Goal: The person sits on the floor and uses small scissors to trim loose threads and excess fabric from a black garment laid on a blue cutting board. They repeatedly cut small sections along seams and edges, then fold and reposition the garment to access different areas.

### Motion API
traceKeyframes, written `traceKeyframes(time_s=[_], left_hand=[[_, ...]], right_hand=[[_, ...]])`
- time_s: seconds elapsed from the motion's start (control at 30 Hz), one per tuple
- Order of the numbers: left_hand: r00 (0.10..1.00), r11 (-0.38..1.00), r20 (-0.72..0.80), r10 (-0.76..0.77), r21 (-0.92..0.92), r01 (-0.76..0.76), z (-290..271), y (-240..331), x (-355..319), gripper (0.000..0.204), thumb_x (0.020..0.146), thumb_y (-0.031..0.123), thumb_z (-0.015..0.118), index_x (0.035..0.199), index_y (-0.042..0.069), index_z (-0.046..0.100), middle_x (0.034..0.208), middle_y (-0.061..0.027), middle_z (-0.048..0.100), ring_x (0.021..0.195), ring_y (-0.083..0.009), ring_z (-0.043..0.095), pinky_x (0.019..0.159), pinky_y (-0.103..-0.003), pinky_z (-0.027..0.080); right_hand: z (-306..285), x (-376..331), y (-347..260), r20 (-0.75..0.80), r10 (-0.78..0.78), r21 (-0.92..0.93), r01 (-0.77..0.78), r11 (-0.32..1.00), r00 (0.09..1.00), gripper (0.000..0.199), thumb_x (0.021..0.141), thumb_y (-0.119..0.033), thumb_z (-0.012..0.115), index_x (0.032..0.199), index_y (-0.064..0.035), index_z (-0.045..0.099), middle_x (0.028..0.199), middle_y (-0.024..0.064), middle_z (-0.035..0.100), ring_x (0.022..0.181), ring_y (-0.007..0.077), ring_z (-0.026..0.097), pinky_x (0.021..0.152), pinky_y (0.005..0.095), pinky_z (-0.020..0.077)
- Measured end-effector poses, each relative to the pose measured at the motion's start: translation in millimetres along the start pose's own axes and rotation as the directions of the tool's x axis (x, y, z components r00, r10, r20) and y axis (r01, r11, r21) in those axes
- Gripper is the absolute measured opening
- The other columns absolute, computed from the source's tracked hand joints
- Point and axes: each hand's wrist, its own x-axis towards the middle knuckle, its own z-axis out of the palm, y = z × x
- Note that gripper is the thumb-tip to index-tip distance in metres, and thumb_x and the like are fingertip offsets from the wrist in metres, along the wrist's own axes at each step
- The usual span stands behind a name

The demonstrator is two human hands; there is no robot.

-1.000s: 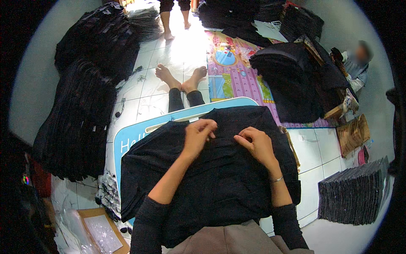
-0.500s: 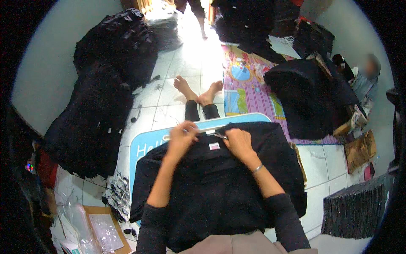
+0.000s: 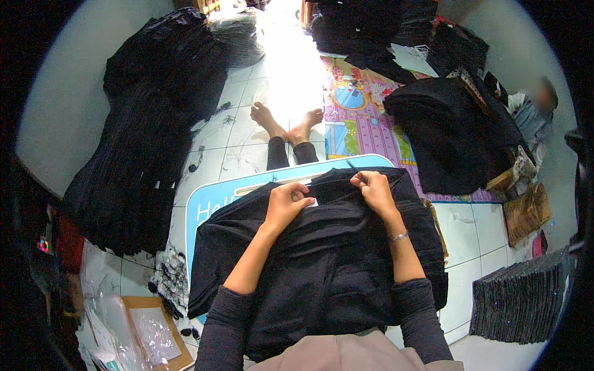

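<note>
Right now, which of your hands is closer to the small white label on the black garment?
Left. The left hand rests right beside the white label, its fingers touching it. The right hand pinches the black garment farther right, apart from it.

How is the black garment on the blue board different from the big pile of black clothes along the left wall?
The black garment is a single piece spread flat over the blue board; the pile of black clothes is many pieces stacked in a long heap on the tiled floor. Both hands, left hand and right hand, grip the garment's top edge; nobody touches the pile. Both are dark fabric.
</note>
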Motion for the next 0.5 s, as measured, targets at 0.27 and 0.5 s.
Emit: traceKeyframes(time_s=[0.27,0.5], left_hand=[[0.989,0.971,-0.042,0.139,0.202,-0.128,8.4,3.8,3.1,0.031,0.070,0.017,0.083,0.093,0.000,0.070,0.077,-0.0097,0.068,0.064,-0.0144,0.062,0.063,-0.029,0.051],[0.987,0.988,-0.092,0.129,-0.073,-0.136,57.6,24.0,27.2,0.035,0.076,0.023,0.082,0.100,-0.001,0.073,0.085,-0.0113,0.072,0.069,-0.0127,0.064,0.065,-0.028,0.053]], right_hand=[[-2.7,7.6,9.3,0.422,0.342,0.547,-0.537,0.642,0.840,0.024,0.095,-0.025,0.060,0.075,-0.0140,0.053,0.060,-0.0105,0.040,0.049,0.0021,0.033,0.044,0.0229,0.0243],[12.0,5.4,13.4,0.296,0.296,0.648,-0.419,0.636,0.908,0.018,0.093,-0.022,0.064,0.081,-0.0083,0.066,0.069,-0.0090,0.053,0.060,0.0023,0.041,0.054,0.0221,0.0321]])
